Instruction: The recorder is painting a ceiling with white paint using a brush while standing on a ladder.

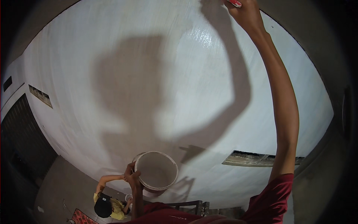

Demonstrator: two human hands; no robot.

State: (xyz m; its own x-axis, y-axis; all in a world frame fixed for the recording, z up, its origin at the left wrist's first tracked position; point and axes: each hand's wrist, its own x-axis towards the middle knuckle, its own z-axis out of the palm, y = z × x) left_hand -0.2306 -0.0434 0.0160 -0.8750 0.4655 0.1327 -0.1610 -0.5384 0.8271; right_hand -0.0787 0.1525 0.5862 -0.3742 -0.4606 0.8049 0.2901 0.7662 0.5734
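My right hand (245, 14) is raised high against the white wall (201, 74), its fingers closed round a red-handled paintbrush (235, 3). Only the handle's end shows; the bristles are cut off by the upper edge. The wall near that hand has a wet shine and streaky strokes. Low in front of me, my left hand (133, 174) grips the rim of a round, pale bucket (156, 170), thumb at the edge. The bucket is tilted so its mouth faces me, and its inside looks greyish white. Shadows of my head and raised arm fall across the wall.
Below, beside my left arm, a person in a yellow top and black cap (103, 207) reaches toward the wall, near a small white container (128, 197). A dark frame (190, 204) stands under me. Recessed slots (246, 158) interrupt the wall. A patterned red mat (82, 217) lies on the floor.
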